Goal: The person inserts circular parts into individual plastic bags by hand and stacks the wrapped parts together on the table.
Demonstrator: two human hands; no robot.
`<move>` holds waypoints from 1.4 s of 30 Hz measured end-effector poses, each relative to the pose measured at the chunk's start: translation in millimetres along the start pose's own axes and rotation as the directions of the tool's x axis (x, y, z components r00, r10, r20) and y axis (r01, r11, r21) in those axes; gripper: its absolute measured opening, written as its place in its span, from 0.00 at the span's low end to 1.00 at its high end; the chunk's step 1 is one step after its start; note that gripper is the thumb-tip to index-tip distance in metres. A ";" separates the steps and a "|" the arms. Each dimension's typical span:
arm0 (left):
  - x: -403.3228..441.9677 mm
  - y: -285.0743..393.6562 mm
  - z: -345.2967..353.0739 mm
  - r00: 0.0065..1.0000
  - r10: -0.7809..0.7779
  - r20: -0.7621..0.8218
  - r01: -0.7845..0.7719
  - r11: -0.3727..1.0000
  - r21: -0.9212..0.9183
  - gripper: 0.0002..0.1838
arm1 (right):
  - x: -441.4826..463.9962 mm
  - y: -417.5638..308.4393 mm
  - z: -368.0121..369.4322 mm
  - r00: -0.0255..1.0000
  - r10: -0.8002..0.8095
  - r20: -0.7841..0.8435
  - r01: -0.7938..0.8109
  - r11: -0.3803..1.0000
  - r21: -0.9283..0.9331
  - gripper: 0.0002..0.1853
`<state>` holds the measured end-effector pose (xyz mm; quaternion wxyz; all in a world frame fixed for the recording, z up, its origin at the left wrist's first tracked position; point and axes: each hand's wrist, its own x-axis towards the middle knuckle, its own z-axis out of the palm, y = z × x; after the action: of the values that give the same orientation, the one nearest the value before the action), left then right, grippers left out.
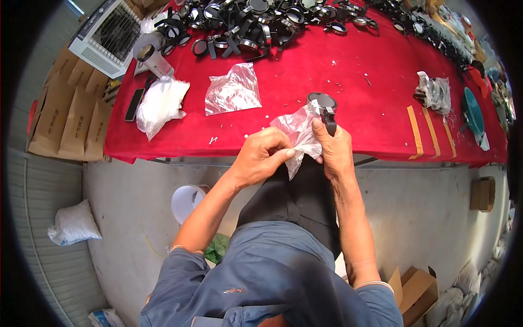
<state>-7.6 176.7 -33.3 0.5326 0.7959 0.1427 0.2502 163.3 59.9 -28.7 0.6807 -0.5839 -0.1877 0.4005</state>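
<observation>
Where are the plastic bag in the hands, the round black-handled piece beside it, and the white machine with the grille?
Held plastic bag (pixel 298 126), head view: its crumpled middle.
Round black-handled piece (pixel 322 100), head view: its round top.
White machine (pixel 113 35), head view: its dark grille.

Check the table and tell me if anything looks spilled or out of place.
Small scraps litter the red cloth, some near the left hand and others beyond the round black part held in the right hand; they look like stray waste. The far heap of black-and-silver parts is jumbled, perhaps bulk storage. No spilled liquid shows.
</observation>
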 end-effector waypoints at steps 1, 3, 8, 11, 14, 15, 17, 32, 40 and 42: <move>3.2 -6.3 -0.4 0.998 -0.050 0.027 0.052 0.997 -0.061 0.06 | -0.2 -3.1 2.5 1.000 -0.007 -0.004 0.007 1.000 -0.023 0.25; 9.9 -18.5 1.5 0.984 -0.164 0.063 0.175 0.944 -0.279 0.08 | 10.0 5.6 -3.8 1.000 -0.022 -0.019 0.022 1.000 -0.018 0.26; 23.6 -23.2 9.9 0.975 -0.222 0.028 0.221 0.937 -0.270 0.10 | -0.6 -0.9 -21.3 0.994 -0.096 -0.052 0.098 0.994 0.042 0.31; 29.2 -23.7 17.0 0.971 -0.237 0.000 0.224 0.918 -0.327 0.10 | -12.1 7.1 -19.4 0.993 -0.116 -0.005 0.116 0.992 -0.041 0.30; 31.6 -22.5 22.4 0.984 -0.177 0.003 0.171 0.952 -0.254 0.10 | -11.7 21.0 -11.3 0.993 -0.112 -0.041 0.108 0.989 -0.100 0.17; 31.1 -21.2 23.3 0.981 -0.195 0.016 0.191 0.935 -0.298 0.10 | -6.4 30.3 -14.3 0.990 -0.128 -0.060 0.118 0.983 -0.142 0.14; 32.2 -22.4 21.7 0.977 -0.211 0.028 0.208 0.916 -0.344 0.10 | -6.1 22.7 -13.8 0.986 -0.073 -0.151 0.062 0.995 -0.078 0.10; 48.6 -10.1 19.1 0.995 -0.072 -0.068 0.061 0.986 -0.154 0.08 | -63.5 22.4 -74.6 0.915 -0.264 0.304 0.378 0.823 -0.425 0.20; 52.9 -19.2 17.7 0.987 -0.039 0.159 0.066 0.984 -0.168 0.13 | -66.7 53.3 -50.6 0.987 0.108 0.116 -0.125 0.981 0.151 0.14; 58.0 -20.8 11.6 0.953 -0.016 0.303 0.058 0.990 -0.131 0.16 | -57.4 60.8 -48.6 0.993 -0.117 0.012 0.116 0.949 -0.295 0.16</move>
<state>48.0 204.5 -41.6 0.6067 0.7829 0.0573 0.1253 143.7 -15.5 -86.1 0.6090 -0.6680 -0.2775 0.3255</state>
